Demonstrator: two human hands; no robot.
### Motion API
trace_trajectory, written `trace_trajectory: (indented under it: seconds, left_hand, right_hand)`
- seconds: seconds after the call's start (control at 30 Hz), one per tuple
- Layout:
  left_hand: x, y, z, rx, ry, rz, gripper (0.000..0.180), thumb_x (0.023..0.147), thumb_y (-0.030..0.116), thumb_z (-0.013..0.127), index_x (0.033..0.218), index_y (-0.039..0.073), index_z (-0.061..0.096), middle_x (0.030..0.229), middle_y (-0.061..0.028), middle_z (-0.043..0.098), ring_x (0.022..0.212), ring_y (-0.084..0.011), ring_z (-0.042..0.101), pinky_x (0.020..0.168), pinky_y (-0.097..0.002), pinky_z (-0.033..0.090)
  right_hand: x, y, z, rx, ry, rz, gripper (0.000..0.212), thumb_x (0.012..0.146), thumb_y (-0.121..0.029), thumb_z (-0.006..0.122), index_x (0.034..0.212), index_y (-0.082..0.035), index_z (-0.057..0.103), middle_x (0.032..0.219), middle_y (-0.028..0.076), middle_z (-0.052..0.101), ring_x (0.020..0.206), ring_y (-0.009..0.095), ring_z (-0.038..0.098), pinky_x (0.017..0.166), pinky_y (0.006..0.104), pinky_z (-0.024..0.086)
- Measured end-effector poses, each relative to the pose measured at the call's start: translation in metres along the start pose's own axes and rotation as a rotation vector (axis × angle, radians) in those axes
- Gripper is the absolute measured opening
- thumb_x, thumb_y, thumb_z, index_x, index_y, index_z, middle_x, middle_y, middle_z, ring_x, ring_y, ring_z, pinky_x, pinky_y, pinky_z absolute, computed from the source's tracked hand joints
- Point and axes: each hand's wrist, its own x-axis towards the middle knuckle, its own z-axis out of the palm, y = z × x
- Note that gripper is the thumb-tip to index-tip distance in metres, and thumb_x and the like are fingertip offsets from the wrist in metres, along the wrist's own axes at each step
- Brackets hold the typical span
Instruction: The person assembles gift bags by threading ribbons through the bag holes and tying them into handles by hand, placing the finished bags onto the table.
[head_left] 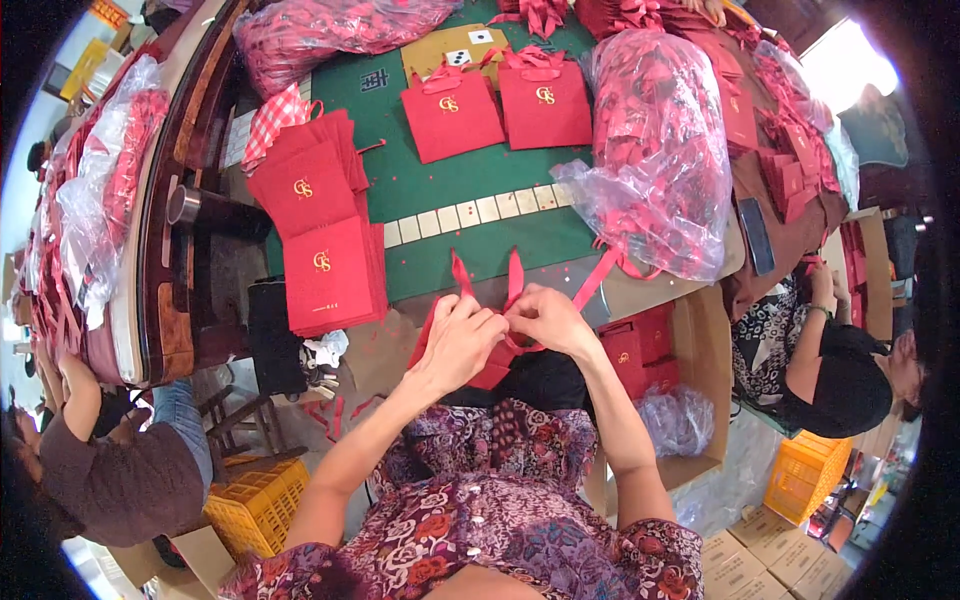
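Observation:
A red paper gift bag (491,373) rests against my lap at the near table edge, partly covered by my hands. My left hand (462,338) is closed at its upper edge, the fingertips bent down onto it. Beside it my right hand (548,319) pinches red ribbon at the bag's top, fingertips almost meeting the left ones. A ribbon end (515,270) sticks up between the hands, and another ribbon (597,281) trails off to the right. What exactly lies between the fingertips is hidden.
Stacked red bags (327,262) stand left; two finished-looking bags (546,104) lie ahead on the green table (430,270). A plastic sack of red ribbons (660,150) sits right, near a phone (756,237). A carton (705,400) is below. Co-workers sit on both sides.

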Motion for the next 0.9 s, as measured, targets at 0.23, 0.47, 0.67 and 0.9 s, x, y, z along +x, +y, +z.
trace_trajectory:
  seconds: [0.23,0.47,0.67,0.9]
  left_hand:
    - [0.012,-0.007,-0.01,-0.13,-0.02,-0.099,0.019,0.077,0.019,0.079,0.087,0.014,0.064,0.084,0.0012,0.066,0.085,-0.0205,0.056,0.092,-0.0416,0.034]
    - [0.012,-0.003,-0.009,-0.204,-0.058,-0.178,0.018,0.076,0.021,0.079,0.085,0.014,0.065,0.075,0.001,0.063,0.08,-0.0199,0.057,0.09,-0.0397,0.035]
    - [0.016,-0.014,-0.021,-0.198,0.047,-0.378,0.019,0.077,0.022,0.079,0.085,0.012,0.065,0.075,-0.0017,0.061,0.08,-0.0226,0.058,0.089,-0.0399,0.035]
    - [0.032,-0.023,0.001,-0.126,0.147,-0.384,0.018,0.079,0.021,0.076,0.089,0.012,0.065,0.084,-0.0033,0.064,0.089,-0.0257,0.057,0.089,-0.0412,0.035]
  right_hand:
    - [0.015,0.023,0.024,0.261,0.127,0.043,0.017,0.081,-0.02,0.071,0.083,-0.003,0.074,0.088,0.013,0.066,0.086,0.025,0.066,0.077,0.0377,0.051]
    - [0.024,0.02,0.013,0.084,0.519,0.039,0.023,0.088,-0.024,0.07,0.086,-0.001,0.071,0.091,0.015,0.065,0.086,0.028,0.065,0.077,0.037,0.051]
    - [-0.02,0.013,-0.016,-0.147,0.377,-0.278,0.017,0.095,-0.017,0.063,0.104,-0.003,0.068,0.104,0.015,0.069,0.091,0.031,0.064,0.081,0.041,0.05]
    - [-0.068,-0.015,-0.017,-0.011,0.24,0.018,0.011,0.088,-0.007,0.069,0.098,-0.002,0.068,0.089,0.009,0.066,0.078,0.022,0.064,0.069,0.0314,0.05]
